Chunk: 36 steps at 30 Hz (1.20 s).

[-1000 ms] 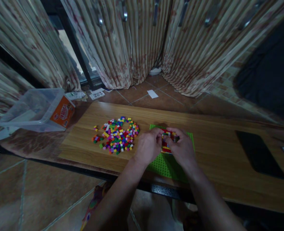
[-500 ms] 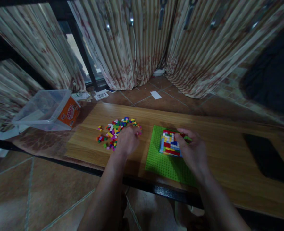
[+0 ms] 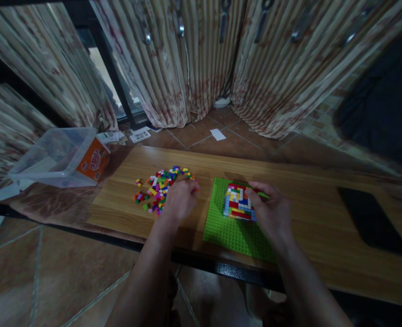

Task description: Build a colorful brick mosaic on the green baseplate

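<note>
A low block built of coloured toy bricks (image 3: 238, 203) stands on a green studded baseplate (image 3: 218, 227). My right hand (image 3: 272, 206) lies over the block's right side, thumb on its top and fingers curled round the far corner, which it partly hides. Loose toy bricks (image 3: 158, 185) in many colours are heaped on the table to the left. Over the right edge of that heap is my left hand (image 3: 182, 197), its fingers bent and closed together. Whatever lies between those fingertips is hidden by the hand.
The wooden table (image 3: 115, 200) has a dark front edge. A flat black object (image 3: 373, 220) lies at its right. A clear plastic bin (image 3: 58, 159) with an orange label sits at the far left. Curtains (image 3: 194, 68) hang behind, and a white card (image 3: 218, 134) is on the floor.
The whole view has shifted slightly, with things a little further left. Both hands keep nearly the same places, the left at the heap and the right at the brick block.
</note>
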Tool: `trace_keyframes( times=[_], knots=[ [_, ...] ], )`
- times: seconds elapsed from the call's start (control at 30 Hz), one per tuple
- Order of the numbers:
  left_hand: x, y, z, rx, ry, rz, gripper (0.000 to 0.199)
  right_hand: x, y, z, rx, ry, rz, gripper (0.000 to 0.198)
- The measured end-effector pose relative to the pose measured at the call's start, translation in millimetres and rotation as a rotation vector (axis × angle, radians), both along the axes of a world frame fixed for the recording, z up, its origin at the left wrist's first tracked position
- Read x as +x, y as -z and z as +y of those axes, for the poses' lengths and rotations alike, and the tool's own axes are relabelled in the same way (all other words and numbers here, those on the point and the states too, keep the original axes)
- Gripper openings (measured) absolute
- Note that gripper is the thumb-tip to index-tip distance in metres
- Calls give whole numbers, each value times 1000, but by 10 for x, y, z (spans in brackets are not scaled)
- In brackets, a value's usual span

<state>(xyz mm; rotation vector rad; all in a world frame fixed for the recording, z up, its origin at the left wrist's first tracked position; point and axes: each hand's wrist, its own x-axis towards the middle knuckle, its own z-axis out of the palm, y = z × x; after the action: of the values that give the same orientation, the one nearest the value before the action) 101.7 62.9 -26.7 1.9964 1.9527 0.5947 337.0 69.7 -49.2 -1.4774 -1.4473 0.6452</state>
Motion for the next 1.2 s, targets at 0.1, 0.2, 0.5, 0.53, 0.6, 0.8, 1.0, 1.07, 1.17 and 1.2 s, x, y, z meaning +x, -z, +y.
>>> trace_keyframes(
  times=[0.1, 0.2, 0.5, 0.53, 0.6, 0.8, 1.0, 1.07, 1.17, 1.2],
  knots=[
    [93, -9, 12, 51, 36, -257, 18, -12, -28, -2, -22, 19, 15, 29],
    [262, -11, 7, 67, 100, -489, 17, -18, -48, -3, -25, 15, 19, 28],
    [584, 76, -7, 84, 139, -519, 17, -6, -36, 5, 5, -5, -15, 26],
    [596, 84, -6, 85, 131, -508, 16, -6, -33, 4, 8, -9, -14, 26],
    [616, 94, -5, 86, 109, -485, 16, -5, -26, 4, 13, -13, -9, 26],
    [658, 98, -1, 79, 70, -452, 16, -60, -69, -14, 46, -20, -84, 27],
    [662, 71, -10, 81, 85, -454, 16, -200, -138, -19, 55, -33, -176, 29],
    [663, 63, -13, 80, 90, -450, 17, -233, -134, -6, 46, -43, -204, 29],
    [670, 62, -14, 77, 85, -445, 19, -267, -118, 16, 38, -36, -239, 29],
    [673, 64, -13, 75, 83, -444, 19, -276, -114, 22, 36, -30, -248, 29]
  ],
)
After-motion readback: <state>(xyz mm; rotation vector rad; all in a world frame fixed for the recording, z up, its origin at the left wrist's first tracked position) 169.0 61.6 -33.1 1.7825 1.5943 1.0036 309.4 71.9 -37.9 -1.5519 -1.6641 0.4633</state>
